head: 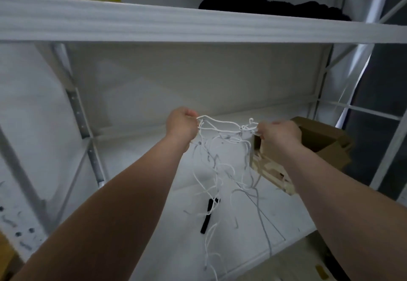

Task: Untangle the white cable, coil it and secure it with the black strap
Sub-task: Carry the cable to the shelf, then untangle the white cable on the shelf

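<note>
Above the white metal shelf [220, 265] our left hand [181, 124] and right hand [278, 132] pinch the tangled thin white cable [222, 146] — untangling still; next, tease loops apart — flat black strap [207, 216] waits below.

Your arms are bare all the way up from the bottom edge of the view. Your left forearm [123, 192] looks broad near the camera and narrows toward your left hand [181, 124], which is also bare. Your right forearm [330, 192] tapers likewise to your bare right hand [280, 132], whose fingertips are blurred.
</note>
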`<state>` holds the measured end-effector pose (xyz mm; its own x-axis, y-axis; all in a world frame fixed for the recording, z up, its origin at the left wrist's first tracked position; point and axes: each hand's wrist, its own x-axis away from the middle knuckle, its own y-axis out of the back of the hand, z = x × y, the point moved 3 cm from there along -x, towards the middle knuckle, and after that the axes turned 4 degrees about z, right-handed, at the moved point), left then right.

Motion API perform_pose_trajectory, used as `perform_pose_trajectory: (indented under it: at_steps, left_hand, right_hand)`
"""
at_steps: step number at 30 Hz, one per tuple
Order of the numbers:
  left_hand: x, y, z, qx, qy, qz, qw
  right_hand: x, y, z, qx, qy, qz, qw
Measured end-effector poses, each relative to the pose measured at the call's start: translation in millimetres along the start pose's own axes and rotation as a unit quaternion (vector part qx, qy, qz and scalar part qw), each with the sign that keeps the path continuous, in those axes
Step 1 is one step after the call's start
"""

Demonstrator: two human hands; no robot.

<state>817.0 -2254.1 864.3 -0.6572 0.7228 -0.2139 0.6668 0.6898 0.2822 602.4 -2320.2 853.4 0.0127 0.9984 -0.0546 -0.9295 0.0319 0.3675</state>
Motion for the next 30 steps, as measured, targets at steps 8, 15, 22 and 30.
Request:
perform_pose_trajectory:
  at_steps: [8, 15, 22, 30]
  left_hand:
    - [-104, -11, 16, -0.102, -0.041, 0.075, 0.991]
    - [-157, -12, 26, -0.169, -0.032, 0.167, 0.971]
    - [-188, -19, 21, -0.148, -0.001, 0.031, 0.989]
    - [-186, -68, -10, 0.101, 0.015, 0.198, 0.975]
  right_hand:
    - [-86, -51, 25, -0.222, -0.090, 0.099, 0.966]
    - [-131, -52, 19, -0.399, -0.149, 0.086, 0.901]
    - [-160, -77, 41, -0.302, -0.090, 0.142, 0.938]
    - [-207, -106, 52, -0.054, 0.035, 0.224, 0.972]
